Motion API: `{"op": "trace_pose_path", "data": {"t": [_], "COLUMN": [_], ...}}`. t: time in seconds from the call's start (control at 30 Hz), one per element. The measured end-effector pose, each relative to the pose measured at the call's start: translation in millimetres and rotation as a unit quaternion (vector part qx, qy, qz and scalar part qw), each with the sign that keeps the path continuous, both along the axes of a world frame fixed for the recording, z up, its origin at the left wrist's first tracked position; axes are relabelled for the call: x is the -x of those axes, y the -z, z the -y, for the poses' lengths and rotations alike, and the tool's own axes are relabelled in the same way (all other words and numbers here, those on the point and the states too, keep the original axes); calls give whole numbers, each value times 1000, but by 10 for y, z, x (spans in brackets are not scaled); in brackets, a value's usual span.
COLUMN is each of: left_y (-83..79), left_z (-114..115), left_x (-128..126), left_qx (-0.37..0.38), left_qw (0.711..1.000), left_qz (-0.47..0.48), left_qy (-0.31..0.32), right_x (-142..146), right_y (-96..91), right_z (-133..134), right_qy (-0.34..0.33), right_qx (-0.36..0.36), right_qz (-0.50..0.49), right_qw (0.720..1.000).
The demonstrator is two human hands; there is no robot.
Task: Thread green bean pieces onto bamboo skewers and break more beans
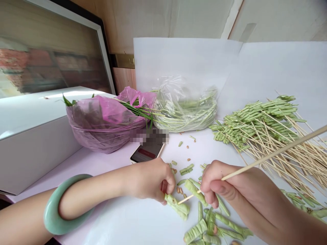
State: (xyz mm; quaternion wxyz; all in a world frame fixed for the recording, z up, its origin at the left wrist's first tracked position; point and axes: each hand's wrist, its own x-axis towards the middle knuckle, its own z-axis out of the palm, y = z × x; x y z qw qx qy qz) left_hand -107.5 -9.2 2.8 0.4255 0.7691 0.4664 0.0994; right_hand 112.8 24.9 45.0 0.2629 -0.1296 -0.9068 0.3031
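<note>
l hand (153,180) is clamped on a folded long bean (176,207). r hand (217,183) is pinched tight on a bamboo skewer (270,153) - a bean piece (194,192) looks threaded on it, tip just past the l fingers. done so far: the big skewered-bean stack (258,126). left to do: loose bean bits (212,224) just left of the stack, plus bagged beans (186,112) behind and left of it - white tabletop (109,217) gives my arms room well left of the stack.
</note>
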Motion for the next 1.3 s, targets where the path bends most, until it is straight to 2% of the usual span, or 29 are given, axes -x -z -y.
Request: {"op": "trace_pose_path", "data": {"t": [0.13, 0.3, 0.5, 0.73, 0.9, 0.97, 1.03, 1.17, 1.3], "left_y": [-38, -78, -101, -128, -145, -155, -161, -125, -11], "left_z": [16, 48, 84, 86, 107, 124, 134, 107, 49], "left_x": [-26, -54, -68, -70, -46, -48, -66, -130, -189], "left_qx": [-3, -4, -20, -10, -37, -71, -85, -53, 30], "left_qw": [1000, 1000, 999, 999, 998, 993, 987, 972, 935], "left_qz": [-17, -22, -33, -32, -56, -64, -47, 79, 249], "left_qy": [-4, -11, -15, -5, -21, -66, -127, -216, -249], "right_x": [-14, 69, 130, 97, 35, -30, -112, -236, -226], "right_y": [29, -27, 12, 40, 68, 109, 158, 249, 305], "right_z": [51, 149, 161, 210, 91, 5, -87, -246, -322], "right_qy": [-7, 17, 10, 15, 44, 76, 119, 161, 152], "right_qx": [-30, -85, -60, -59, 6, 48, 102, 220, 285], "right_qz": [21, 29, -15, -20, 5, -49, -141, -259, -303], "right_qw": [999, 996, 998, 998, 999, 995, 977, 926, 896]}}
